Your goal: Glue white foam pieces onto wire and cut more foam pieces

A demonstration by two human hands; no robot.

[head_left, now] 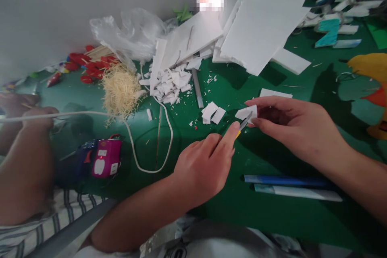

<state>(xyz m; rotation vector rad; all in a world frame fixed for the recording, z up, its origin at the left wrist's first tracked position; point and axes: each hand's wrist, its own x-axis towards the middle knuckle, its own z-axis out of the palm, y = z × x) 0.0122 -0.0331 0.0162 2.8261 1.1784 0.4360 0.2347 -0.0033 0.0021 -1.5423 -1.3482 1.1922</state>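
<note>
My left hand point(205, 165) is closed round a yellow-handled craft knife point(238, 134), its index finger stretched along the top. The blade lies against a small white foam piece point(244, 113). Between the thumb and fingers of my right hand point(302, 129), that foam piece is pinched just above the table. A few cut white foam pieces point(211, 112) lie just left of the blade, with crumbs around them. Behind my right fingers rests a flat white foam strip point(275, 93).
White foam sheets point(266, 20) lean at the back beside a heap of scraps point(173, 82). A white cable point(171, 137) loops near a magenta box point(106, 158). Painted strips point(290, 181) lie in front of my right forearm. At left, another person's hands point(36, 113) work.
</note>
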